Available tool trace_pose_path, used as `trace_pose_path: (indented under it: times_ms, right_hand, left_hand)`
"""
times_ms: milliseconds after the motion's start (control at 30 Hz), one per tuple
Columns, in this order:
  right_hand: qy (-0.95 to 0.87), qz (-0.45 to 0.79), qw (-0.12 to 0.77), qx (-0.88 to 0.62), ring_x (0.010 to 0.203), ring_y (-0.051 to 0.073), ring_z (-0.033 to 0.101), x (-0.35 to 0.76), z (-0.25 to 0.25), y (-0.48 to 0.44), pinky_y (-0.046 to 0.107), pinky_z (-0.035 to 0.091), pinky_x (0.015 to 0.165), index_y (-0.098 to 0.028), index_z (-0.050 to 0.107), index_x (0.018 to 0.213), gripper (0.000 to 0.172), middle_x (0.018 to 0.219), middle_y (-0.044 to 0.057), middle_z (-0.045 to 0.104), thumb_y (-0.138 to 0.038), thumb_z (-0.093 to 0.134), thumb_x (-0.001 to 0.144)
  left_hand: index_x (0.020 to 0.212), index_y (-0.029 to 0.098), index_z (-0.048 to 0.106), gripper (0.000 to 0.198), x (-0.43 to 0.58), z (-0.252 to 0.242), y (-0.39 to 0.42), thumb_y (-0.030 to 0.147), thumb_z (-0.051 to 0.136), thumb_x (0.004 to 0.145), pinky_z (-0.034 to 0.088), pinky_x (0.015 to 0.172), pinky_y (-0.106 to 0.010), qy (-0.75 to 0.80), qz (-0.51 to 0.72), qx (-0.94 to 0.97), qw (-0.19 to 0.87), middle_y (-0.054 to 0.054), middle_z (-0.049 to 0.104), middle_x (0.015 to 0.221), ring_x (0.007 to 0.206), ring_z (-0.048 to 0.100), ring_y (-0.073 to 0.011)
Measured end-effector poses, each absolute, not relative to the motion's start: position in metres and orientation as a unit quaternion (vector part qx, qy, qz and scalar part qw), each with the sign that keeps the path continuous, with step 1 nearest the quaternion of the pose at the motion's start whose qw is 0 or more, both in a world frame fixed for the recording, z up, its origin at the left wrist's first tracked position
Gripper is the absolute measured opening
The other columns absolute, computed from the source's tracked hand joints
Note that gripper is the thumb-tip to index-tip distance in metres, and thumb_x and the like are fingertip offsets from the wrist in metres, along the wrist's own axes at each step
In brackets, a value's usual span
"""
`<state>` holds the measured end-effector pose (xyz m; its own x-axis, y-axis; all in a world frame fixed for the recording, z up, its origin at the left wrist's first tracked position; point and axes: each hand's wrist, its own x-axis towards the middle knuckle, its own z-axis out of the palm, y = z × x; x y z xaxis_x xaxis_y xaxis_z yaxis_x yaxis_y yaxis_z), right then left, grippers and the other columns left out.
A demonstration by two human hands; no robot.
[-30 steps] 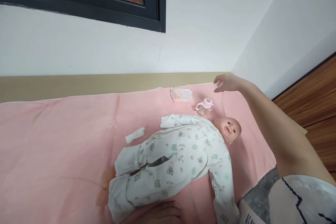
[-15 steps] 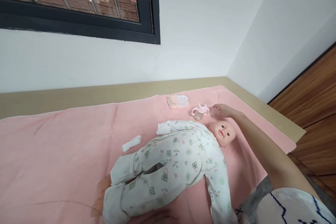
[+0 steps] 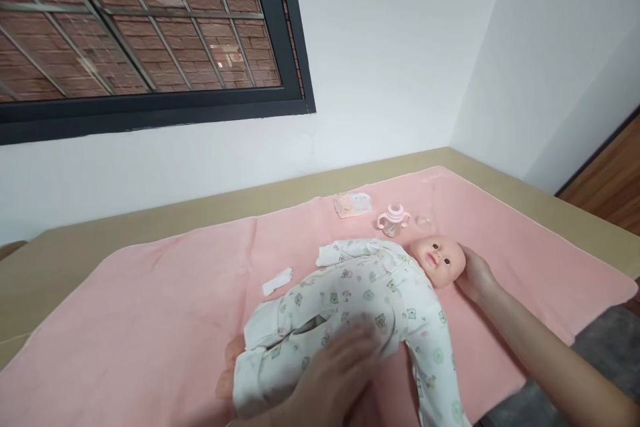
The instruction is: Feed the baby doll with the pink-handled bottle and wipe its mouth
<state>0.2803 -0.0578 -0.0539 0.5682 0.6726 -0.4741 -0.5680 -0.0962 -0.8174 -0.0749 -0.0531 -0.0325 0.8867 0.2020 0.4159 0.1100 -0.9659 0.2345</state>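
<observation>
A dressed doll [image 3: 370, 293] lies face-up on a pink blanket [image 3: 175, 320]. The right hand [image 3: 473, 273] curves against its head (fingers mostly hidden, so I can't tell whether it grips). The left hand [image 3: 343, 370], blurred, extends its fingers over the doll's middle, clasping nothing visible. A bottle [image 3: 394, 219] stands near the head.

No lettering can be read (not even on the outfit [image 3: 369, 283]).
</observation>
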Motion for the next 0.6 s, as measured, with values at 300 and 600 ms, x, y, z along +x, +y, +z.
trace_pose_path:
  times_ms: [300,600]
  right_hand:
    - [0.02,0.603,0.682,-0.414,0.114,0.031,0.064,0.253,-0.019,-0.075,0.047,0.053,0.098,-0.012,0.055,0.131,0.049,0.13,0.016,0.061,-0.035,0.037,0.092]
    - [-0.109,0.704,0.647,-0.271,0.129,0.033,0.054,0.254,-0.003,-0.043,0.052,0.047,0.106,-0.016,0.052,0.136,0.058,0.143,0.015,0.051,-0.051,0.039,0.092]
  left_hand:
    - [0.146,0.014,0.038,0.06,-0.019,-0.03,-0.019,0.04,0.051,0.094,0.037,0.112,-0.063,0.352,0.178,0.918,0.045,-0.018,0.046,0.149,0.14,0.041,-0.0383]
    - [0.156,0.016,0.015,0.085,-0.039,-0.033,-0.014,0.057,0.052,0.091,0.031,0.113,-0.063,0.282,0.143,0.946,0.077,-0.022,0.03,0.158,0.146,0.027,-0.0425]
